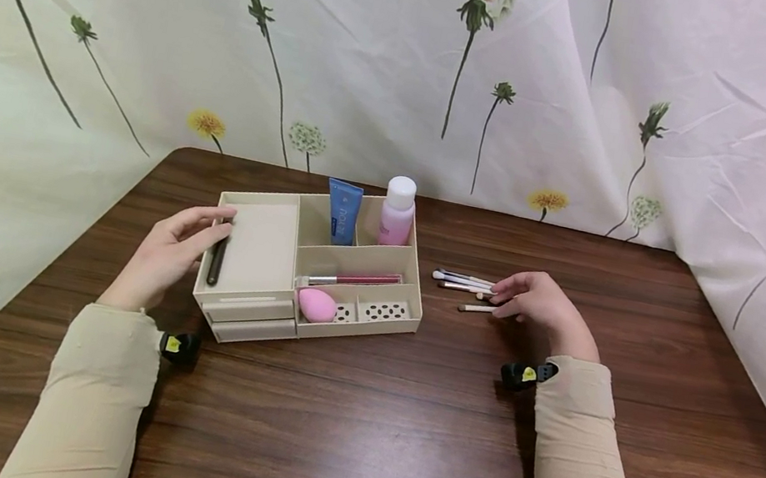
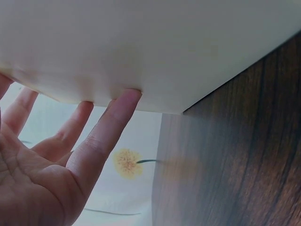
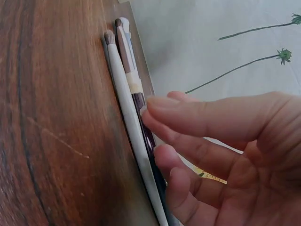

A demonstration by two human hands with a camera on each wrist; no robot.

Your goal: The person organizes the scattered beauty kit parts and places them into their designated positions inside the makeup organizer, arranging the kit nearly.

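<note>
Against the left side of a cream organizer box [image 1: 353, 329] rests my left hand [image 1: 161, 254], its straight fingers [image 2: 104, 134] touching the outer wall in the left wrist view. Just inside that edge a slim black stick [image 1: 217, 258] lies on the box's flat top, close to the fingertips. Over on the right, my right hand [image 1: 542, 306] is low beside several makeup brushes lying on the table. Its loosely bent fingers hang right at the handles. Nearest in the right wrist view are a white-handled brush [image 3: 127, 99] and a dark-handled brush [image 3: 141, 106].
In the box's compartments stand a blue tube [image 1: 344, 211] and a pink bottle [image 1: 396, 223] with a white cap. A red-handled brush [image 1: 364, 278] and a pink makeup sponge [image 1: 317, 306] lie nearer the front. A flowered cloth [image 1: 382, 61] hangs behind the wooden table [image 1: 350, 436].
</note>
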